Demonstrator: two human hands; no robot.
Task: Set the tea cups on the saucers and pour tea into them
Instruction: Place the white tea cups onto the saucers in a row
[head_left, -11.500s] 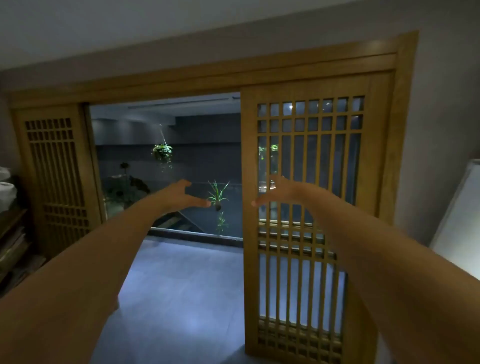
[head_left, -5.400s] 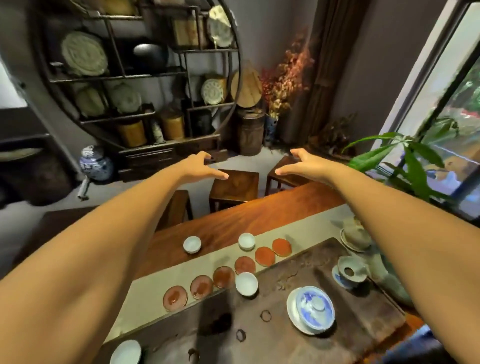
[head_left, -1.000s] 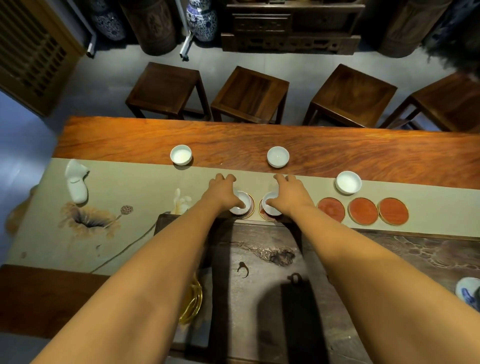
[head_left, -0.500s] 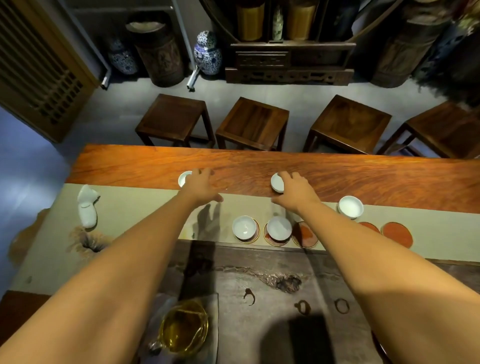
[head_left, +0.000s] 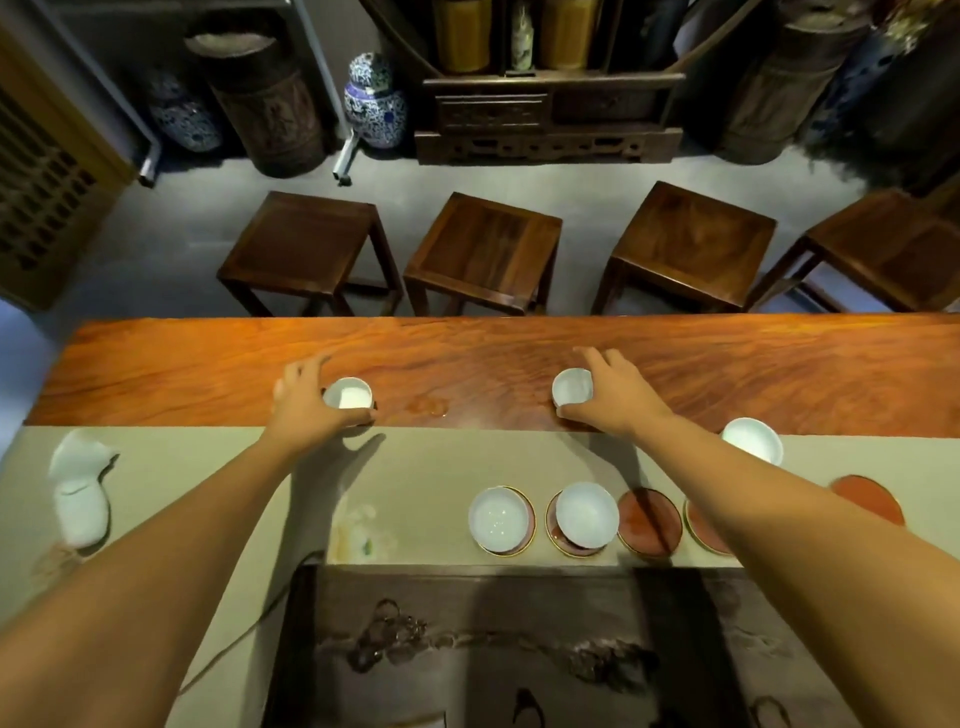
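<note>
My left hand (head_left: 306, 402) wraps around a small white tea cup (head_left: 347, 399) on the far wooden strip of the table. My right hand (head_left: 615, 397) grips another white cup (head_left: 571, 387) further right on the same strip. Two white cups (head_left: 497, 518) (head_left: 587, 512) sit on red saucers in the row on the beige runner (head_left: 415, 478). An empty red saucer (head_left: 649, 525) lies beside them, another (head_left: 704, 530) is partly under my right forearm, and a third (head_left: 866, 499) lies at the right. A loose white cup (head_left: 751, 439) stands behind the row.
A white ceramic piece (head_left: 78, 493) lies on the runner's left end. A dark stone tea tray (head_left: 467, 649) fills the near side. Several wooden stools (head_left: 483, 249) stand beyond the table's far edge, with jars and a cabinet behind them.
Both hands left the two cups set on saucers, reached to the far wooden strip and closed around the two cups there. The view tilted down and closer.
</note>
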